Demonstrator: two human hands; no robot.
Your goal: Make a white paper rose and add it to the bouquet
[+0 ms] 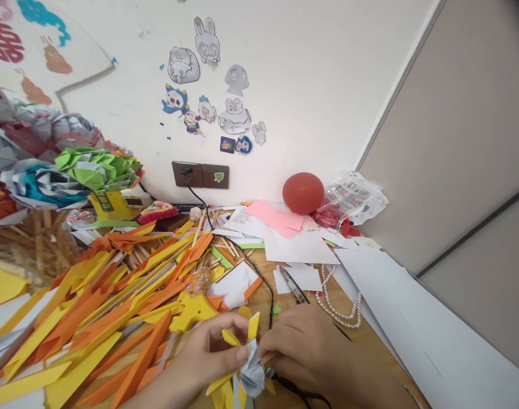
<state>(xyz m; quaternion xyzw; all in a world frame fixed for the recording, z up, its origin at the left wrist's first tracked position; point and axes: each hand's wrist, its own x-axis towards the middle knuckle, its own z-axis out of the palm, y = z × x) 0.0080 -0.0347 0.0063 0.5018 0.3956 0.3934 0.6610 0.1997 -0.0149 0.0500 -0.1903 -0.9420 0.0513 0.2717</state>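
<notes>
A folded paper flower (252, 372) with a crumpled grey-white centre and yellow petals is between my two hands, low in the view. My left hand (214, 352) grips it from the left, the thumb pressed on the grey-white centre and the fingers behind the petals. On the other side, my right hand (306, 346) has its fingers pinched together at the flower's right edge; what lies within that pinch is partly hidden. A black cable (300, 391) runs beneath the right hand. Just beyond the left hand sits a yellow star-shaped piece (195, 311).
Folded orange and yellow paper strips (110, 307) cover the table's left side. Paper flowers (100, 168) stand behind them. A cutter-like tool (293, 284), a bead string (340, 318) and white sheets (413, 312) lie right. A red balloon (302, 193) rests by the wall.
</notes>
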